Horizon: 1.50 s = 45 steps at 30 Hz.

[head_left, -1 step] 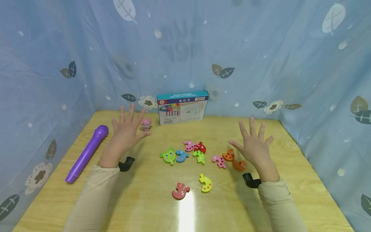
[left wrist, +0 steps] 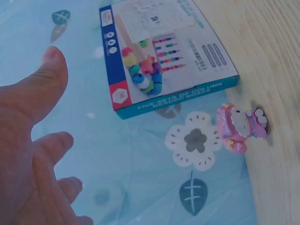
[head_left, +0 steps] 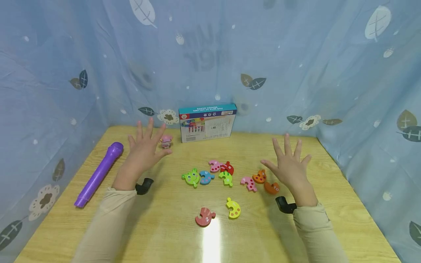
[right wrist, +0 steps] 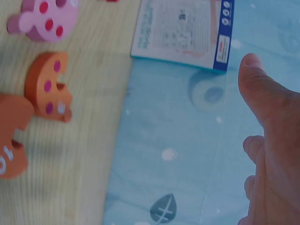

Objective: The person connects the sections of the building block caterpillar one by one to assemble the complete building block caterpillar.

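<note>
Maybe the toy pieces (head_left: 226, 175), between the side edges of the desk (head_left: 164, 226), could scatter if the left hand (head_left: 143, 153) or right hand (head_left: 291, 168), both empty, spread and apart, dropped too fast.

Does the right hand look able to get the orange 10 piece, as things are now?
Probably yes: the right hand holds nothing, the orange 10 piece lies near it, and nothing seems to cover that piece.

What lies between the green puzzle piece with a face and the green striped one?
In the head view, the blue puzzle piece lies between the green face piece and the green striped piece.
</note>
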### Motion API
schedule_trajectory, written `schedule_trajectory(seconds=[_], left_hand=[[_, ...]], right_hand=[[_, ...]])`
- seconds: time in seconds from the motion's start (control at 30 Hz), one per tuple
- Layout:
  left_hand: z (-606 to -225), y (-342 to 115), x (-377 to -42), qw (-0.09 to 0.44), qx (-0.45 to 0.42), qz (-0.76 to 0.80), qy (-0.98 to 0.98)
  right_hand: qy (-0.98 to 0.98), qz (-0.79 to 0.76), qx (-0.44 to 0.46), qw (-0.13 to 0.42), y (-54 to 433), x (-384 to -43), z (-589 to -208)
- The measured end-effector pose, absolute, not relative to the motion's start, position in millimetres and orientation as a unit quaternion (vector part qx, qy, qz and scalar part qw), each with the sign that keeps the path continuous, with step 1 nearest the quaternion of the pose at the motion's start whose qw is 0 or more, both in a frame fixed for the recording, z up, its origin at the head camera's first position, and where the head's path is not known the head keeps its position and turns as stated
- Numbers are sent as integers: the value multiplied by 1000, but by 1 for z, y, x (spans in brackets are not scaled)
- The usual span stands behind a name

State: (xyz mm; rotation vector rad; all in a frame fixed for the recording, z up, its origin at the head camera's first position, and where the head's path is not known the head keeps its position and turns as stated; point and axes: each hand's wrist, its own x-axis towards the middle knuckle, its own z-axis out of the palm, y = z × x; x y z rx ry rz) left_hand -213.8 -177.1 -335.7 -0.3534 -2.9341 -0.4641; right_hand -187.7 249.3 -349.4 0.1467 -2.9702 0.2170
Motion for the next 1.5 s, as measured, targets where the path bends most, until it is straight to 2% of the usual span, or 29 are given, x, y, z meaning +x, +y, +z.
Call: schedule_trajectory(seconds=[0.67, 0.87, 1.03, 1.23, 1.5], left_hand=[[-342, -176, -218, 36, -137, -163, -976], [-353, -167, -218, 2, -141, -171, -975], [-373, -154, -220, -5, -168, -169, -971], [-401, -135, -224, -2, -197, -164, -967], [-428, -115, -222, -23, -182, -147, -972]], right_hand=[[-994, 68, 73, 55, 236, -191, -341], [-992, 61, 99, 48, 207, -187, -355], [-987, 76, 134, 47, 171, -178, -371], [-972, 96, 198, 77, 137, -165, -386], [-941, 149, 287, 98, 110, -149, -407]])
